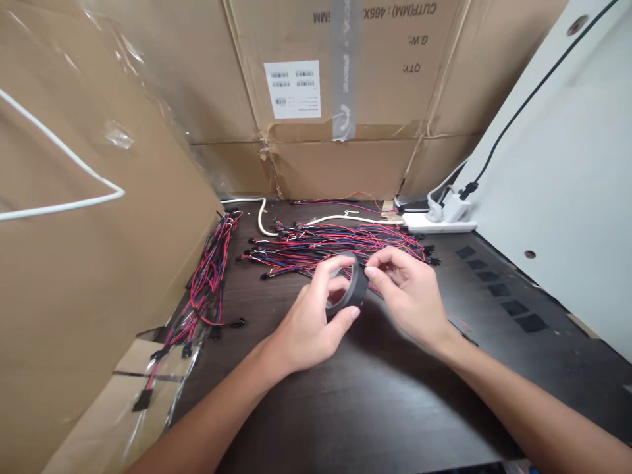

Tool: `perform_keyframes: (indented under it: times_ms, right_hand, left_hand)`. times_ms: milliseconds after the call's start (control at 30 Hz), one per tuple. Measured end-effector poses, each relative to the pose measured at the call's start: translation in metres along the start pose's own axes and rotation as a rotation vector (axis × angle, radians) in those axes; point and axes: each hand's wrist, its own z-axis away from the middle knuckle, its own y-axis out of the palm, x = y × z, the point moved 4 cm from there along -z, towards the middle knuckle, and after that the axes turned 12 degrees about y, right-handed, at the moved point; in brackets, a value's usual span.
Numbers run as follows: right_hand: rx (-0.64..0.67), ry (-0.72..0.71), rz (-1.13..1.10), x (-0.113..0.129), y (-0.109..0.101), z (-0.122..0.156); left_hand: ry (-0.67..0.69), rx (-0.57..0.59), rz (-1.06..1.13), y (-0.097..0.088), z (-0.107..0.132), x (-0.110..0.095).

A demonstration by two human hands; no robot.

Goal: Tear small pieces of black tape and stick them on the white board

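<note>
Dark tabletop (395,408) below cardboard boxes (375,79), wires (336,247) lying loose and unbound at top centre. Left hand (309,326) gripping a black tape roll (350,293); right hand (407,293) pinching its edge.

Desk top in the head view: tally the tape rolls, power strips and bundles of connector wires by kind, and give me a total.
Roll of black tape: 1
White power strip: 1
Bundles of red, blue and black connector wires: 2
Total: 4
</note>
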Motion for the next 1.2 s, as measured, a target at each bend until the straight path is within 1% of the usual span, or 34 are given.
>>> perform_keyframes:
  times_ms: [33,67,100,167,267,367,433,533,567,633,667,733,833,900,967,1000,1033,1133,1200]
  right_hand:
    - [-0.005,0.008,-0.004,-0.001,-0.001,-0.001]
    - [-0.016,-0.014,0.007,-0.001,-0.002,-0.002]
    - [-0.030,-0.065,0.032,0.001,-0.003,-0.002]
    - [-0.059,-0.217,0.091,0.008,-0.003,0.002]
    - [-0.083,-0.415,0.120,0.020,-0.001,0.013]
    - [-0.056,-0.532,0.110,0.028,0.002,0.024]
    - [-0.037,-0.575,0.115,0.030,0.002,0.026]
    - [-0.089,-0.560,0.161,0.029,-0.004,0.019]
    - [-0.124,-0.532,0.185,0.028,-0.007,0.014]
    - [-0.183,-0.427,0.215,0.023,-0.011,0.005]
    - [-0.183,-0.359,0.223,0.019,-0.011,0.002]
    - [-0.133,-0.242,0.250,0.011,-0.007,-0.002]
    - [-0.019,-0.168,0.415,0.001,0.004,0.001]
    - [-0.034,-0.113,0.591,-0.004,0.006,0.004]
    - [-0.078,-0.059,0.704,-0.007,0.005,0.005]
    - [-0.073,-0.053,0.709,-0.007,0.004,0.005]
    - [-0.041,-0.064,0.682,-0.007,0.004,0.005]
    - [0.114,-0.172,0.565,0.000,0.010,0.009]
    - [0.146,-0.244,0.550,0.004,0.014,0.012]
  left_hand:
    - [0.001,-0.001,0.004,0.000,0.000,0.001]
    - [0.000,-0.013,-0.002,-0.001,-0.001,0.002]
    - [-0.001,-0.031,-0.013,-0.002,-0.001,0.002]
    - [0.014,-0.080,-0.064,-0.005,-0.002,0.003]
    - [0.086,-0.135,-0.171,-0.011,-0.004,-0.001]
    - [0.125,-0.150,-0.243,-0.015,-0.006,-0.005]
    - [0.135,-0.149,-0.293,-0.017,-0.007,-0.007]
    - [0.141,-0.127,-0.363,-0.020,-0.008,-0.009]
    - [0.138,-0.120,-0.378,-0.020,-0.009,-0.009]
    - [0.146,-0.114,-0.413,-0.020,-0.009,-0.010]
    - [0.161,-0.113,-0.440,-0.020,-0.009,-0.010]
    - [0.186,-0.103,-0.497,-0.018,-0.009,-0.010]
    - [0.156,-0.088,-0.538,-0.017,-0.009,-0.008]
    - [0.126,-0.088,-0.547,-0.017,-0.008,-0.006]
    - [0.106,-0.092,-0.553,-0.019,-0.009,-0.005]
    - [0.100,-0.090,-0.553,-0.019,-0.009,-0.005]
    - [0.096,-0.084,-0.554,-0.019,-0.009,-0.004]
    - [0.099,-0.045,-0.565,-0.017,-0.009,-0.004]
    - [0.109,-0.027,-0.568,-0.015,-0.008,-0.004]
